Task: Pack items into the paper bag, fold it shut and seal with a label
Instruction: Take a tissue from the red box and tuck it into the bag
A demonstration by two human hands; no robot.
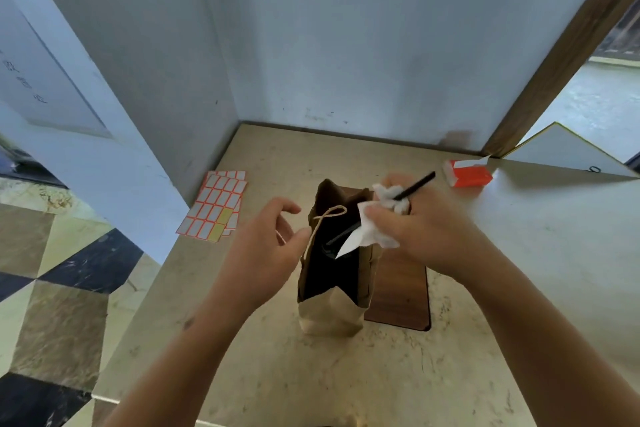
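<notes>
right hand grip pinching napkin and straw | left hand grip spread | paper bag upright below, between hands | light, floppy: hold rim

My left hand hangs open, fingers loosely curled and spread, thumb pointing toward the right hand, palm turned inward. My right hand is closed, fingers wrapped tight, knuckles up, its back toward me. It sits a little farther forward than the left, the two near each other but apart. Both forearms are bare and reach in from below, converging as they go forward, wrists roughly straight.
</notes>
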